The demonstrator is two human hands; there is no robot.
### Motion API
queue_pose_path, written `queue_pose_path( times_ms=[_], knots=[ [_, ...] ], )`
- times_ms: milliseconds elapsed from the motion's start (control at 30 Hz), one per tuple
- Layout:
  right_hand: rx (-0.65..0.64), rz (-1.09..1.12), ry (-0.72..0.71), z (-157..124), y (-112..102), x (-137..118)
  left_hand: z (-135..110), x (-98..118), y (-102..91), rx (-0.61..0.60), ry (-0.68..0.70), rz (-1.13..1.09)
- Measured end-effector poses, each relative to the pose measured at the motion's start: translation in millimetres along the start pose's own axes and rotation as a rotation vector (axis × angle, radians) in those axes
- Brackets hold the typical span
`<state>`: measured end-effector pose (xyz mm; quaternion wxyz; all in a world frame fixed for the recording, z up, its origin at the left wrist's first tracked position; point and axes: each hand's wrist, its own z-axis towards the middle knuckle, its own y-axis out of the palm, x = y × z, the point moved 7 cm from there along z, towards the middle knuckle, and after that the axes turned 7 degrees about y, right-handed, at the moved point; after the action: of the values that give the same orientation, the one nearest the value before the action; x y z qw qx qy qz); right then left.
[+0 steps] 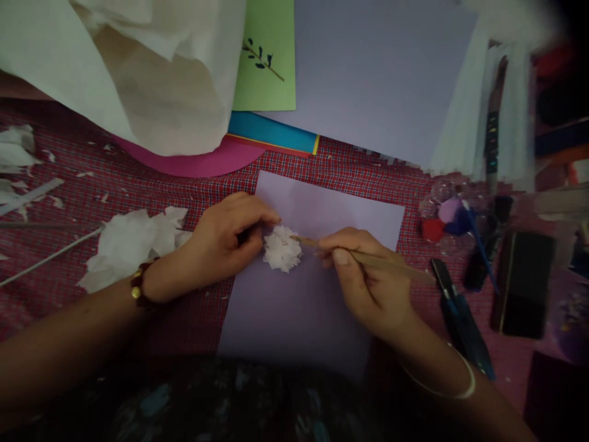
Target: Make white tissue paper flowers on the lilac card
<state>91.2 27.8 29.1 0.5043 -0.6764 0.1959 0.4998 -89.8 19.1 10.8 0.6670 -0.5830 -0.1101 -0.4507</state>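
Observation:
A small white tissue-paper flower (282, 248) lies on a lilac sheet of paper (317, 307) spread over the red checked cloth. My left hand (227, 239) is curled, its fingertips pressed against the flower's left side. In a pinch grip, my right hand (363, 279) holds a thin wooden stick (386, 263). The stick's tip touches the flower's right edge. A beaded bracelet sits on my left wrist, and a thin bangle circles my right wrist.
Crumpled white tissue (133, 242) lies to the left, with scraps and a thin white stick (50, 255). A large white tissue sheet (151, 73), a green card (269, 55), pink and blue papers lie behind. To the right are a dark cutter (460, 319), pom-poms (444, 218) and a black box (524, 282).

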Motion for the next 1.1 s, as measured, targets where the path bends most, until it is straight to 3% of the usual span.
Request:
queue_pose_path(
  times_ms=[500,733,1100],
  knots=[
    [0.053,0.031,0.011,-2.7,-3.7,4.6,2.5,-1.0,2.8,-0.067,-0.020,-0.010],
    [0.048,0.041,-0.016,-3.0,-5.0,1.1,3.3,5.5,3.1,-0.077,0.053,-0.062],
    [-0.018,-0.004,-0.037,-0.8,2.7,-1.6,2.4,0.3,4.9,-0.105,-0.039,-0.048]
  ],
)
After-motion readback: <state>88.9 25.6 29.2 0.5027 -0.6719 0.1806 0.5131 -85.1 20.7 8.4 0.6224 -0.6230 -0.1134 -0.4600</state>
